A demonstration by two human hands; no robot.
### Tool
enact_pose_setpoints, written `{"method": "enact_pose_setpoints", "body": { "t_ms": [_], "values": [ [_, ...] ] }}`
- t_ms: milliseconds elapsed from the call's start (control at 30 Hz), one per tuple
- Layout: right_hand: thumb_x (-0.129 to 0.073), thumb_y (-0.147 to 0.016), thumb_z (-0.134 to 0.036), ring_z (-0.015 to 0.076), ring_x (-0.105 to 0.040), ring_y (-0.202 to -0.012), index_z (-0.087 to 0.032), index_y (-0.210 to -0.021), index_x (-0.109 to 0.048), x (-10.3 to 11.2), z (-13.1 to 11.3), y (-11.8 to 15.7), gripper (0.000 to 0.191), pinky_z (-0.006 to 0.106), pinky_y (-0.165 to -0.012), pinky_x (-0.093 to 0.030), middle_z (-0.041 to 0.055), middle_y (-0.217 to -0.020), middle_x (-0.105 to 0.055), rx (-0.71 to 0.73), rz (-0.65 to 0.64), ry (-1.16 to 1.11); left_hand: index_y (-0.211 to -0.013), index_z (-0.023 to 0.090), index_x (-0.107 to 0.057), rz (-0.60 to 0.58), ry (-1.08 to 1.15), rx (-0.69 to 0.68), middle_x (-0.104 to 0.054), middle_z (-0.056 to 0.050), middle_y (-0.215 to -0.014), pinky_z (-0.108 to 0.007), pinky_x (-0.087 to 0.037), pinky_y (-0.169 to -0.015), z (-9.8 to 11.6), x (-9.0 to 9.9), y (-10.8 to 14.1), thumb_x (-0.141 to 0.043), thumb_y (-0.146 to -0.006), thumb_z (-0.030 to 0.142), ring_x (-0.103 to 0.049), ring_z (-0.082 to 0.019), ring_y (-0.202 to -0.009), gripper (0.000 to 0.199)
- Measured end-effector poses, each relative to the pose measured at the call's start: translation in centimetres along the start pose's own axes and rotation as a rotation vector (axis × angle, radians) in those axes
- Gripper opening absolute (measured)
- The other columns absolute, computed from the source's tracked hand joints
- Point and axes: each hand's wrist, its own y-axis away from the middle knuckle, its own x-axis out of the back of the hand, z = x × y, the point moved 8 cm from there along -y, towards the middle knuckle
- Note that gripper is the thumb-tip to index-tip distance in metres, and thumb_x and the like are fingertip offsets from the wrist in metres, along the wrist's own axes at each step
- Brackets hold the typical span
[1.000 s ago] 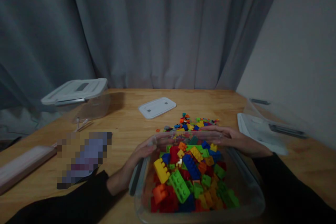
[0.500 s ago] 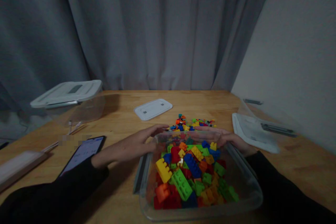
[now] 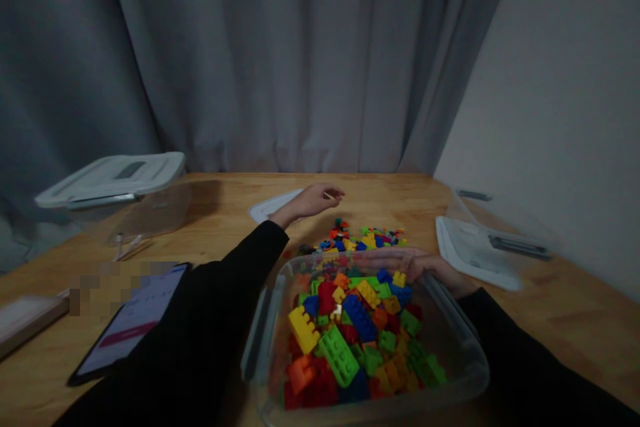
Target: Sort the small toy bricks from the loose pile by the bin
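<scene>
My left hand [image 3: 313, 200] reaches out past the far rim of a clear plastic bin [image 3: 263, 340], above a white lid [image 3: 267, 208], and holds nothing I can see. My right hand [image 3: 430, 267] lies on the bin's far right corner, its fingers along the rim. The bin is full of large toy building bricks [image 3: 345, 337] in red, yellow, green, blue and orange. A heap of much smaller coloured bricks [image 3: 360, 238] lies on the wooden table [image 3: 560, 300] just beyond the bin, between my hands.
A lidded plastic box [image 3: 113, 190] stands at the far left, and a tilted transparent box with a white lid [image 3: 473, 255] stands at the right. A lit phone [image 3: 133, 323] and a flat pale case [image 3: 25, 323] lie left. Curtains [image 3: 250, 60] and a wall close off the back and right.
My left hand has left the bin's rim and moved forward, past the small bricks, out over the white lid. My right hand stays on the bin. The view has turned slightly.
</scene>
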Motion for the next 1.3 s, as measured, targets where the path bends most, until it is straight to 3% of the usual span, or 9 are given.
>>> {"method": "enact_pose_setpoints", "body": {
  "t_ms": [100,167,367,867,1300],
  "values": [
    [-0.050,-0.061,-0.013,0.0296,-0.046,-0.146,-0.016,-0.133,-0.067,-0.1,-0.1,0.1,0.073,0.048,-0.127,-0.021,0.0081,-0.144,-0.065,-0.010,-0.001,0.010,-0.122,0.015,-0.065,-0.049,-0.100,0.093,-0.068,-0.011,-0.126,-0.047,-0.056,-0.095,-3.1,-1.8,-1.9,-0.065,-0.095,0.031,-0.067,-0.025,-0.110,0.031],
    [-0.050,-0.062,-0.014,0.0293,-0.045,-0.147,-0.018,-0.135,-0.065,-0.3,-0.1,0.1,0.075,0.048,-0.127,-0.022,0.0069,-0.147,-0.062,-0.038,-0.009,0.012,-0.126,0.016,-0.063,-0.103,-0.143,0.139,-0.065,-0.011,-0.128,-0.048,-0.058,-0.092,-4.9,-3.1,-2.4,-0.064,-0.096,0.035,-0.066,-0.025,-0.109,0.035],
    [-0.050,-0.060,-0.014,0.0291,-0.046,-0.146,-0.017,-0.138,-0.064,-0.9,-0.6,-0.1,0.079,0.048,-0.126,-0.024,0.0073,-0.147,-0.062,-0.036,-0.033,0.007,-0.126,0.017,-0.063,-0.243,-0.124,0.176,-0.065,-0.010,-0.128,-0.046,-0.059,-0.091,-7.3,-5.9,-2.3,-0.063,-0.096,0.037,-0.066,-0.026,-0.109,0.036],
    [-0.049,-0.059,-0.015,0.0299,-0.048,-0.145,-0.017,-0.137,-0.064,-0.9,-0.7,-0.2,0.080,0.049,-0.126,-0.024,0.0072,-0.147,-0.062,-0.053,-0.008,0.037,-0.128,0.017,-0.061,-0.250,-0.090,0.227,-0.065,-0.011,-0.129,-0.047,-0.058,-0.091,-9.4,-6.5,-2.3,-0.063,-0.096,0.036,-0.066,-0.025,-0.110,0.037],
    [-0.049,-0.066,-0.016,0.0294,-0.045,-0.147,-0.019,-0.136,-0.065,-0.6,-0.6,0.1,0.072,0.050,-0.126,-0.022,0.0052,-0.150,-0.059,-0.028,-0.008,0.051,-0.127,0.017,-0.062,-0.283,-0.190,0.232,-0.065,-0.011,-0.129,-0.047,-0.058,-0.091,-7.7,-6.0,-1.9,-0.063,-0.096,0.036,-0.066,-0.025,-0.109,0.036]
  ]
}}
